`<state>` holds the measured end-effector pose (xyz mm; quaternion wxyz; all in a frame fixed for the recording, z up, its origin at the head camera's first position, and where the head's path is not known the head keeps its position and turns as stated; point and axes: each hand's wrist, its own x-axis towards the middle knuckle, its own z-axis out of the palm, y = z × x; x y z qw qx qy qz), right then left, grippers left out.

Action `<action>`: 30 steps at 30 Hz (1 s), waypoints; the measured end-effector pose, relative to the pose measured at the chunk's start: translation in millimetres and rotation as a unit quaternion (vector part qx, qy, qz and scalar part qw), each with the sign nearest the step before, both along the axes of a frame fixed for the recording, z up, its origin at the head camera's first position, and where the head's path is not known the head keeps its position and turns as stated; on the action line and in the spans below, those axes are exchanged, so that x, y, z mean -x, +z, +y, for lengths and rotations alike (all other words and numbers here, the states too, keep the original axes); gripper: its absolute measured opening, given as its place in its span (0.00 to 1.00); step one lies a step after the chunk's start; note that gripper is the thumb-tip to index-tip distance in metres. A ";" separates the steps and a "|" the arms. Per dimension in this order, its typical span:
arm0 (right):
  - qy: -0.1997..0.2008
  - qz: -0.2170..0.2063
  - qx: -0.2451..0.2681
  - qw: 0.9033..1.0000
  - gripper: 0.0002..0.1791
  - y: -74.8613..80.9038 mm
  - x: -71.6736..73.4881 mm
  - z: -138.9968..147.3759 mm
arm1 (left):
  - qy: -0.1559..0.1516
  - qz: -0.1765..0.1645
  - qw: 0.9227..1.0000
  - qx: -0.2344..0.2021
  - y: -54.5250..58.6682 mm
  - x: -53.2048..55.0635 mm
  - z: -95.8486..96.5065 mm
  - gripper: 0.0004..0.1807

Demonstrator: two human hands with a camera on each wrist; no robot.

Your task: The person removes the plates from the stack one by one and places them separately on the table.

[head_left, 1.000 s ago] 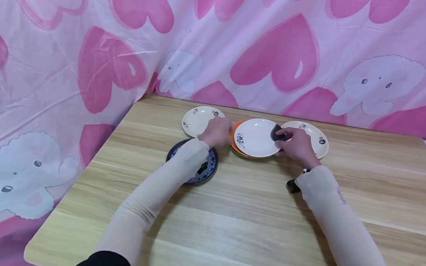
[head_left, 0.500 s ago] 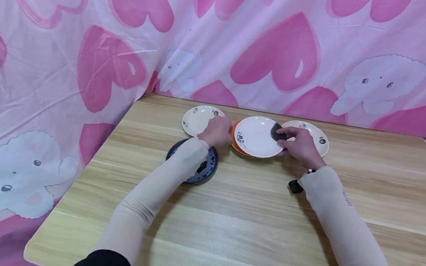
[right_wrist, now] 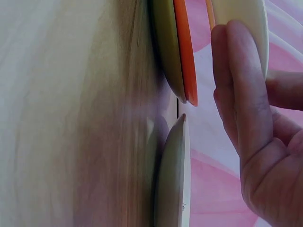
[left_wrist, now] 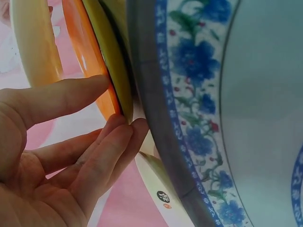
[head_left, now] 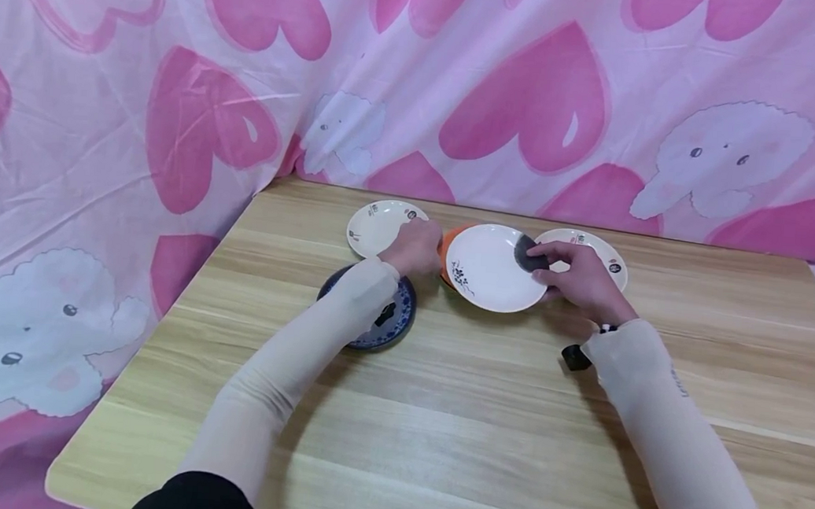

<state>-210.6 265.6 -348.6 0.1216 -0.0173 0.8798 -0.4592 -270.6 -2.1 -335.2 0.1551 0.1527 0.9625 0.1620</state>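
Note:
My right hand point(head_left: 586, 280) pinches the right rim of a white plate point(head_left: 492, 268) with a dark grey patch and a small floral print. In the right wrist view this plate point(right_wrist: 241, 21) is raised apart from an orange plate point(right_wrist: 185, 52) stacked on a green plate point(right_wrist: 165, 47). At the left of the stack, my left hand point(head_left: 413, 247) holds the rims of the orange plate point(left_wrist: 87, 52) and green plate point(left_wrist: 113, 52), thumb on top and fingertips below. A blue-patterned plate point(head_left: 403, 317) lies under the left forearm.
White plates with small printed marks lie to either side, one at the left point(head_left: 373, 232) and one at the right point(head_left: 609, 257). All stand on a wooden table point(head_left: 439, 414). A pink heart-patterned cloth point(head_left: 525, 97) hangs behind and at the left.
The white plate has come up off the orange plate and shifted slightly toward me, in my right hand. My left hand stays in place on the stack.

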 end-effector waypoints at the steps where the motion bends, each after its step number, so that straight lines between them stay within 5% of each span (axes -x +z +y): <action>1: 0.004 -0.004 0.001 1.000 0.24 0.3 0.1 0.3 | 0.001 0.000 1.000 0.001 0.0 0.5 0.0 0.04; 11: 0.072 -0.022 0.010 0.997 0.22 2.1 -4.2 2.8 | 0.012 -0.021 1.000 -0.010 -0.4 1.5 -1.9 0.11; 30: 0.179 -0.024 -0.024 0.983 0.19 2.2 -16.4 -1.6 | 0.019 -0.043 0.998 -0.042 4.5 -0.1 -0.5 0.08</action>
